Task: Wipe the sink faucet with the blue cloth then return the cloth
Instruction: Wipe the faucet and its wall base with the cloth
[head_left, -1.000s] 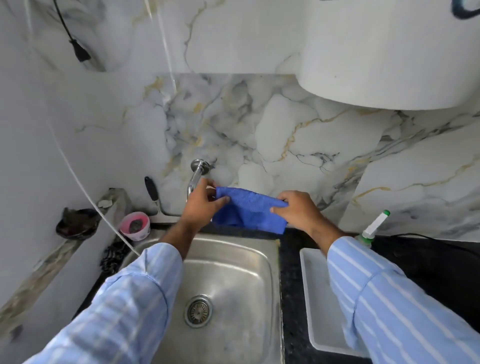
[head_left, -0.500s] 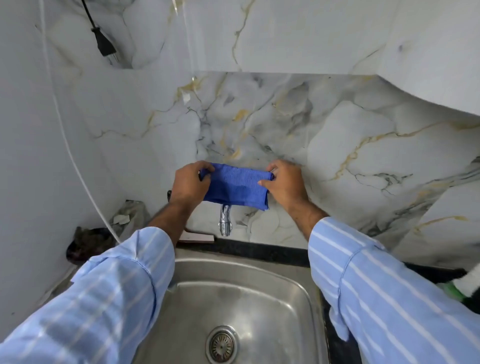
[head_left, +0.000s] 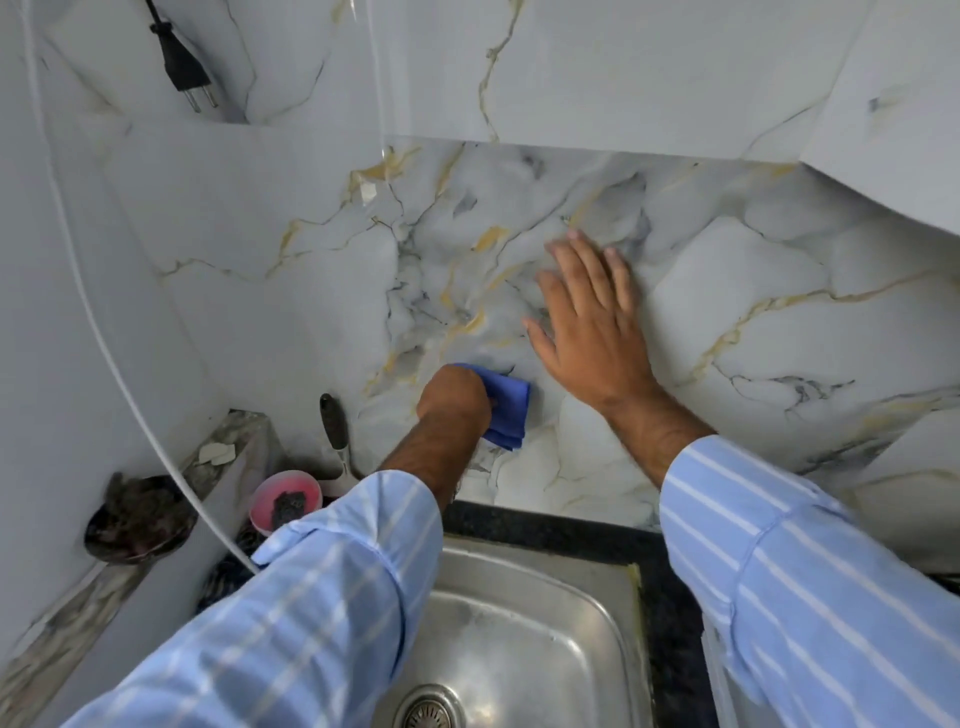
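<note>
Left hand (head_left: 456, 397) fisted around blue cloth (head_left: 506, 410); right hand (head_left: 589, 325) splayed flat on wall (head_left: 727, 322).

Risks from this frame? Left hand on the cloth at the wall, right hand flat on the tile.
1. The left hand bunches the blue cloth and hides the faucet, so parts may get missed.
2. The cloth's loose end hangs free; it might slip into the sink.
3. The right hand is open against the smooth marble wall; if wet, it could slide.

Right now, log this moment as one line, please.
step: wiping faucet | left hand: closed on blue cloth, faucet hidden | right hand: open, flat on marble wall | sink: below
</note>
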